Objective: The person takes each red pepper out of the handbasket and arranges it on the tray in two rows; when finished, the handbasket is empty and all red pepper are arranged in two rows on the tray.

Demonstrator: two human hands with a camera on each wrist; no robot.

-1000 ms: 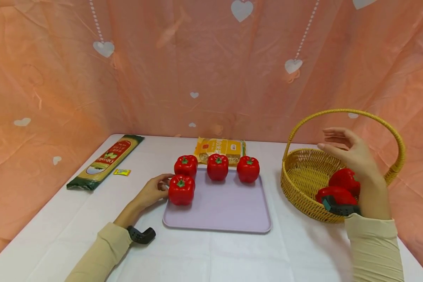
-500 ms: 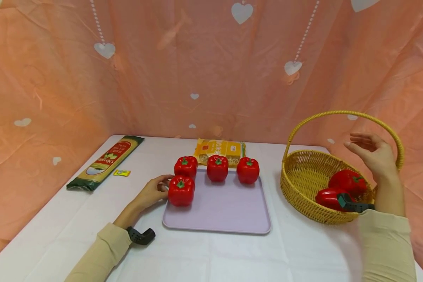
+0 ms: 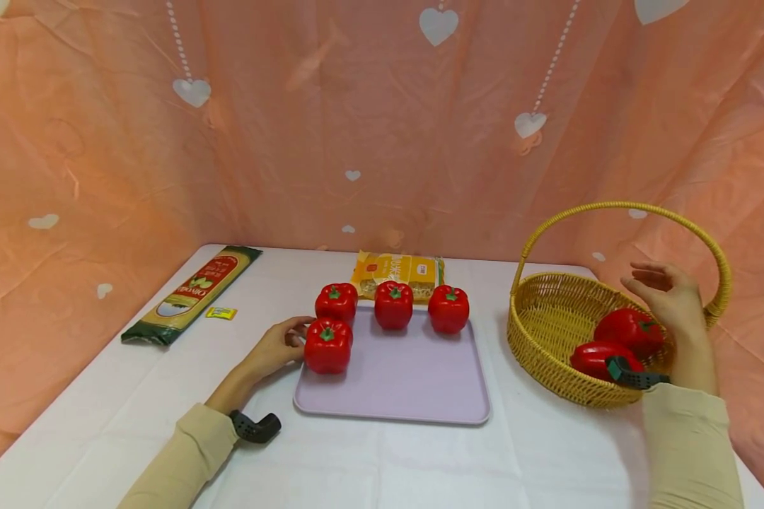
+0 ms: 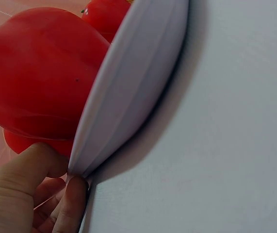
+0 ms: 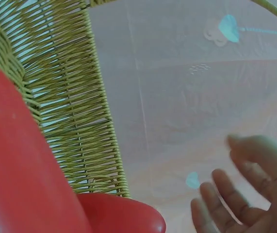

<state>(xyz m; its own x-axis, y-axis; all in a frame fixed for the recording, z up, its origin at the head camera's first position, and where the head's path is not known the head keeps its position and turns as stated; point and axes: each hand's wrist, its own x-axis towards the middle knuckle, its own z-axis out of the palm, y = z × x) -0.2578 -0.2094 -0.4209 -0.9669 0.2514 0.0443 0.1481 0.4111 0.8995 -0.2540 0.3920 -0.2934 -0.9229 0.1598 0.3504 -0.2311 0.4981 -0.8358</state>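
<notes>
My left hand [image 3: 281, 344] pinches the left rim of the lilac tray [image 3: 414, 382], thumb above the edge and fingers under it in the left wrist view. Right beside the thumb stands a red bell pepper [image 3: 327, 346] on the tray. Behind it are more bell peppers along the far edge: one at the left [image 3: 336, 302], one in the middle [image 3: 393, 305] and one at the right [image 3: 448, 309]. Over the right side of the wicker basket [image 3: 541, 367], my right hand [image 3: 675, 297] hovers with loosely bent fingers, holding nothing. Two red bell peppers [image 3: 630, 331] lie in the basket.
The basket's tall handle [image 3: 620, 205] arches over it, close to my right hand. A yellow food packet [image 3: 401, 272] lies behind the tray. To the left are a long green and gold pasta packet [image 3: 194, 293] and a small yellow sachet [image 3: 221, 312].
My right hand has moved right, away from the middle of the basket, then slightly back and down. The left hand and the peppers on the tray have stayed in place.
</notes>
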